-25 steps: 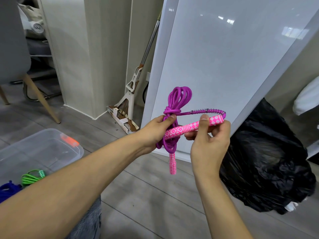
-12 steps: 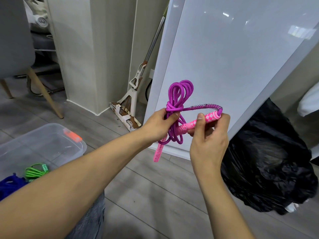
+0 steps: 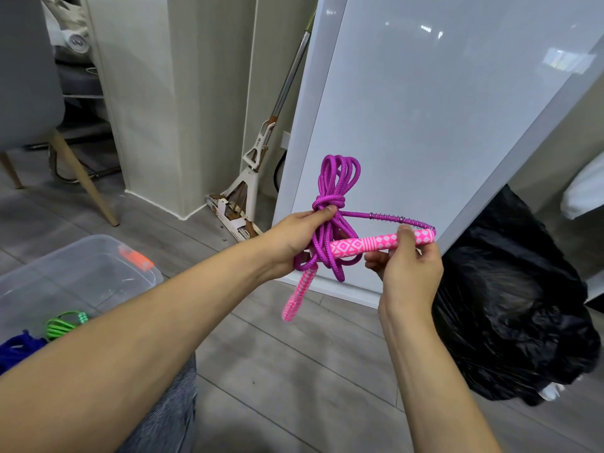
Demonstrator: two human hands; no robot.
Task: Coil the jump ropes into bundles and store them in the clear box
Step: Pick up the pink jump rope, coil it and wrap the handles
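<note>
Clearly this bundle is at its tying-off stage. The left hand [image 3: 294, 238] grips the purple rope [image 3: 338, 178] at its waist. The thumb presses on the turns wound round the coil, and the other fingers curl behind the strands, mostly hidden. I judge that this grip stops the wraps loosening while the end is dealt with. Above the fist the loops stand in a tight bunch; below it they hang looser.

The right hand [image 3: 410, 279] pinches the pink handle [image 3: 369, 246] towards its far end, thumb on top and fingers [image 3: 376, 258] underneath. It holds the handle level, with the near tip among the lower loops. A short tail of rope, partly sleeved in a spring, arcs from the waist to the handle's far end, so little slack is left. Poking the handle through the loops looks like the way to lock the bundle. Whether the tip is through them or only against them I cannot tell.

The second handle [image 3: 299, 295] dangles free below the left hand, pointing at the floor [image 3: 294, 371]. All of this is held in the air, well apart from the box [image 3: 98, 246], which sits on the floor to the left. A green rope [image 3: 63, 323] and a blue rope [image 3: 16, 348] seem to lie bundled at its near end.
</note>
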